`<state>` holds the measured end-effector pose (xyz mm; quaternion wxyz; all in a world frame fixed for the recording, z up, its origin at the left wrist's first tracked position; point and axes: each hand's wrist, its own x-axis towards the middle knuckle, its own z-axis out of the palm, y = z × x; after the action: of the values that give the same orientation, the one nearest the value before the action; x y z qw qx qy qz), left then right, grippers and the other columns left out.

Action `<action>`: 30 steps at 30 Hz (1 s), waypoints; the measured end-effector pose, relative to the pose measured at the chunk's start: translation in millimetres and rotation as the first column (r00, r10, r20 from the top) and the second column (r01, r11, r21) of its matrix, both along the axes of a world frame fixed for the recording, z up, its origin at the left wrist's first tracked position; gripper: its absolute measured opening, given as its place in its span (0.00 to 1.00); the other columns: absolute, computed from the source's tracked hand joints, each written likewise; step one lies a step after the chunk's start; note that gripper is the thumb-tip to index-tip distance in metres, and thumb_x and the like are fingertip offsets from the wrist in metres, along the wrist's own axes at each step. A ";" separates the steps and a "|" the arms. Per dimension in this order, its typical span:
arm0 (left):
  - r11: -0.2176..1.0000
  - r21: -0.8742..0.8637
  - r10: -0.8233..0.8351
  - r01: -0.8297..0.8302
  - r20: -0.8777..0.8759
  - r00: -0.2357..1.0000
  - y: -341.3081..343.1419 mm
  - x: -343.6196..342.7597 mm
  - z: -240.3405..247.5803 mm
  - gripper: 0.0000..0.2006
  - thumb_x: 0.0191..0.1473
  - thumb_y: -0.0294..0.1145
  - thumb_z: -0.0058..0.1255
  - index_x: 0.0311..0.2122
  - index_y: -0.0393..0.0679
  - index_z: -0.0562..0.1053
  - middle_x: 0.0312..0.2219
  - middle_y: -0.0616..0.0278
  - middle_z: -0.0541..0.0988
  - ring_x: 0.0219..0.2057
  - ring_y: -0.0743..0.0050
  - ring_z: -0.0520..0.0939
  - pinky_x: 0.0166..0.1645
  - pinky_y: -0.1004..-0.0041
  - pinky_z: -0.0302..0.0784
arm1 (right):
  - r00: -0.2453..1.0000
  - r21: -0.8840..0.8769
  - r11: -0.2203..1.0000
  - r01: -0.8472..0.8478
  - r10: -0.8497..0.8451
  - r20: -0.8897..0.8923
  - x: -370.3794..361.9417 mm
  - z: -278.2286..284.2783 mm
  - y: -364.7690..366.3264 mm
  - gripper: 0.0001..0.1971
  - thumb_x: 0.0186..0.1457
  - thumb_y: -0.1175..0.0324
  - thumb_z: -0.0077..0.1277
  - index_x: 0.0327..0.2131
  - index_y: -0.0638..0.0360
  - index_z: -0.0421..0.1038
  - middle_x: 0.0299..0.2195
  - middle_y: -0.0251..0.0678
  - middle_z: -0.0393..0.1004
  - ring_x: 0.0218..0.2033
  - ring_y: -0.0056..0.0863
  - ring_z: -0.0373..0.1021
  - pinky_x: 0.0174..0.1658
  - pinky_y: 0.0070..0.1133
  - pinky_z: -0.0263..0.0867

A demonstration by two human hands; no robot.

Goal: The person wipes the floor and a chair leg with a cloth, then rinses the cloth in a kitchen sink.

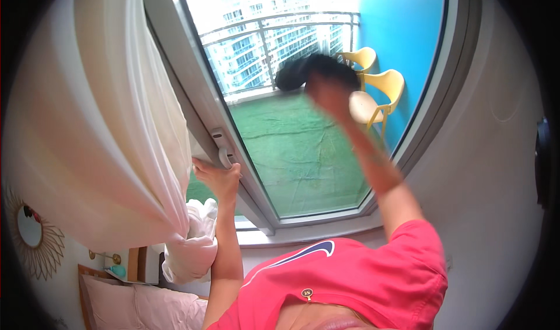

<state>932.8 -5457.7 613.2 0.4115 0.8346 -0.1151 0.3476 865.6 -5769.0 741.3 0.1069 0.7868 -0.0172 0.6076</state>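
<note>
My right hand [324, 91], smeared by motion, is raised high in front of the glass door pane [291, 149] with the arm stretched out. Bunched in it is a black cloth [294, 73], which looks pressed to the glass or very near it; its exact contact is hard to tell. Lower and to the left, my left hand [219, 178] grips the grey door frame [201, 105], its thumb on the near side just below the white door handle [225, 156]. The fingertips are partly hidden by the frame and curtain.
A cream curtain [111, 126] hangs at the left, its gathered end beside my left forearm. Through the glass show a green balcony floor [291, 172], a railing [262, 44] and yellow chairs [388, 88]. A bed with pink pillows [108, 301] stands at lower left.
</note>
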 end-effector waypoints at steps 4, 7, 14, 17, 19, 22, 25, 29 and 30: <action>0.997 -0.061 -0.056 0.054 -0.034 0.998 -13.0 -8.0 8.1 0.53 0.28 0.30 0.55 0.59 0.28 0.37 0.52 0.27 0.48 0.53 0.31 0.53 0.59 0.51 0.48 | 0.832 0.006 0.954 0.299 -0.264 0.489 -60.1 198.8 -61.2 0.20 0.51 0.59 0.45 0.48 0.54 0.65 0.43 0.50 0.65 0.44 0.50 0.61 0.49 0.43 0.53; 1.000 -0.020 0.013 -0.013 -0.016 1.000 1.8 0.5 -3.6 0.54 0.27 0.30 0.55 0.59 0.29 0.37 0.53 0.30 0.49 0.55 0.34 0.51 0.59 0.51 0.47 | 0.891 0.179 0.945 0.274 -0.319 0.322 -43.5 187.2 -18.9 0.26 0.55 0.59 0.40 0.56 0.56 0.57 0.52 0.56 0.59 0.55 0.58 0.52 0.58 0.44 0.46; 0.999 -0.023 -0.047 0.046 -0.038 0.998 -19.4 -5.6 4.1 0.55 0.28 0.30 0.55 0.60 0.32 0.34 0.52 0.32 0.50 0.54 0.34 0.53 0.59 0.49 0.46 | 0.954 0.005 0.999 0.046 -0.043 -0.295 -33.2 -200.6 30.9 0.15 0.43 0.57 0.51 0.37 0.44 0.71 0.39 0.34 0.67 0.47 0.45 0.60 0.47 0.44 0.56; 1.000 0.011 0.003 -0.003 0.026 1.000 -0.6 8.1 -3.0 0.55 0.28 0.30 0.54 0.60 0.32 0.33 0.51 0.33 0.52 0.52 0.35 0.54 0.58 0.49 0.47 | 0.992 0.186 0.982 -0.018 0.040 -0.117 -56.7 -184.2 21.1 0.13 0.38 0.61 0.55 0.31 0.48 0.69 0.30 0.36 0.67 0.35 0.36 0.66 0.39 0.32 0.60; 1.000 0.003 0.004 -0.004 -0.022 1.000 1.4 6.5 -3.1 0.55 0.28 0.30 0.54 0.60 0.33 0.33 0.50 0.33 0.53 0.51 0.36 0.55 0.58 0.49 0.48 | 0.985 0.201 0.967 0.159 -0.142 -0.096 -69.6 -102.0 -36.2 0.14 0.37 0.60 0.54 0.31 0.51 0.70 0.25 0.36 0.68 0.29 0.37 0.68 0.31 0.30 0.62; 1.000 0.007 -0.021 0.021 0.033 0.999 -7.7 4.1 -3.1 0.55 0.28 0.29 0.53 0.60 0.33 0.33 0.49 0.33 0.53 0.50 0.36 0.55 0.57 0.49 0.49 | 0.875 0.208 0.904 0.373 -0.418 0.244 -116.5 91.8 -139.4 0.19 0.51 0.53 0.46 0.36 0.60 0.71 0.36 0.50 0.68 0.34 0.49 0.67 0.41 0.38 0.61; 1.000 0.021 0.009 -0.009 0.032 0.999 -5.8 7.0 -8.2 0.54 0.29 0.29 0.53 0.61 0.34 0.34 0.49 0.33 0.54 0.49 0.36 0.56 0.56 0.49 0.51 | 0.886 0.156 0.949 0.276 -0.314 0.341 -154.8 248.3 -167.2 0.26 0.56 0.57 0.40 0.57 0.56 0.56 0.54 0.57 0.57 0.57 0.58 0.49 0.59 0.40 0.48; 1.000 0.014 0.019 -0.019 -0.019 1.000 -3.2 4.9 -9.1 0.54 0.29 0.29 0.53 0.61 0.33 0.35 0.48 0.32 0.54 0.48 0.36 0.57 0.55 0.49 0.53 | 0.888 0.132 0.936 0.326 -0.351 0.298 -139.9 192.0 -173.4 0.27 0.56 0.58 0.42 0.56 0.59 0.56 0.52 0.57 0.59 0.55 0.58 0.52 0.58 0.38 0.51; 0.999 0.015 0.052 -0.052 0.003 0.999 0.1 7.3 -8.5 0.53 0.29 0.29 0.53 0.61 0.33 0.35 0.48 0.32 0.55 0.48 0.36 0.57 0.55 0.49 0.54 | 0.980 0.041 0.999 0.031 -0.039 0.197 -139.9 145.3 -169.7 0.23 0.53 0.51 0.44 0.45 0.59 0.67 0.40 0.54 0.66 0.44 0.49 0.62 0.47 0.38 0.58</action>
<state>940.0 -5457.7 604.7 0.3958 0.8400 -0.0967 0.3583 725.7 -5938.7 886.7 0.1002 0.7241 -0.0531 0.6803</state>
